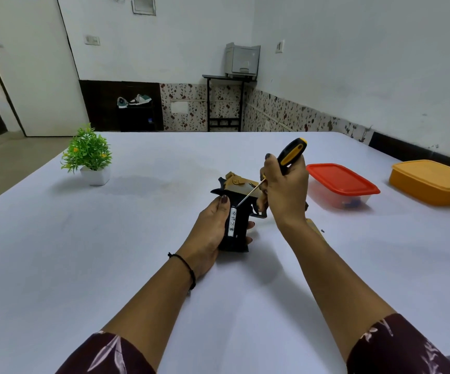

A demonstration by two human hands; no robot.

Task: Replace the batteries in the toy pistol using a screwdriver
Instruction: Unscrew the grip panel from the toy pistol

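Gripping toy pistol [241, 225] w/ L hand [210, 233]; R hand [285, 193] clamps screwdriver [291, 153], partly hiding it.

One toy pistol [241, 225], one screwdriver [291, 153] and one potted plant [87, 152] are showing. Two lidded boxes are sitting out: a red box [339, 180] and an orange box [431, 182].

The toy pistol [241, 225] has a black grip with a white label strip and a tan upper part. The left hand [210, 230] holds it by the grip just above the tabletop. The right hand [285, 190] grips the black-and-yellow screwdriver [291, 153], tilted handle-up, with its thin shaft's tip at the top of the pistol grip.
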